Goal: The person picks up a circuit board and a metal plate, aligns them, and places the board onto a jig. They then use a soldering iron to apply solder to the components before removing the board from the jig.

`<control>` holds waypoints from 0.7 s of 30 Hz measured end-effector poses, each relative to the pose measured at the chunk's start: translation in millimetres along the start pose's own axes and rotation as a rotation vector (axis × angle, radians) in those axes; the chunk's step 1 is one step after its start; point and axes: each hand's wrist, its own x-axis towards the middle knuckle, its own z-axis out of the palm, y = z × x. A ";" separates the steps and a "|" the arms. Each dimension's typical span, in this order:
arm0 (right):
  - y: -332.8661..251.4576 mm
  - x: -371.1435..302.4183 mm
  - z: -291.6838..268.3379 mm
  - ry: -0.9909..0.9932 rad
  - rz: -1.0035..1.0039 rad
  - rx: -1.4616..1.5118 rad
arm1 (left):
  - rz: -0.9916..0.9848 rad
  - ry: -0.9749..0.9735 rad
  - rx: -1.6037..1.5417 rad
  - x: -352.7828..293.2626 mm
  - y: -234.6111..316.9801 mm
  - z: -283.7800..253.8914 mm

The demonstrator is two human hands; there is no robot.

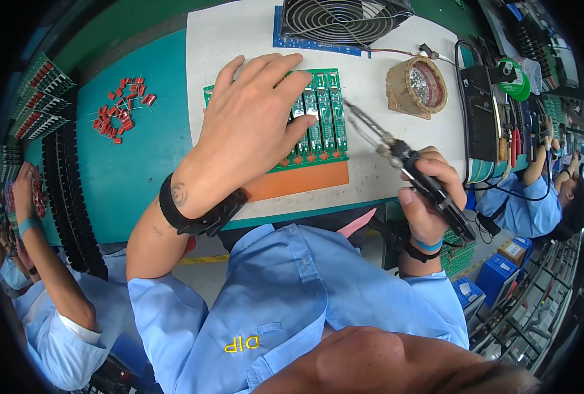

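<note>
My left hand [256,108] lies over a green circuit board panel [333,125], fingers spread and partly bent, hiding most of the panel's left side. The panel is divided into several narrow upright strips with solder points. An orange-brown plate [305,182] shows along its near edge. In my right hand [433,197] is a black-handled soldering iron [407,157], my fingers closed round the grip. Its tip points up and left, close to the panel's right edge; whether it touches cannot be told. A thin curved metal piece runs beside the tip.
Loose red components [126,121] with wire leads lie on the green mat [151,190] at left. A round pot of metal shavings [407,98] and a caged fan [331,29] stand behind. Black racks [75,197] separate a co-worker's hand [24,190]; tools [512,141] sit at right.
</note>
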 end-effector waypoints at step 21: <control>9.0 20.9 25.9 -0.180 0.115 0.015 | -0.058 -0.030 -0.034 -7.9 -7.2 -5.9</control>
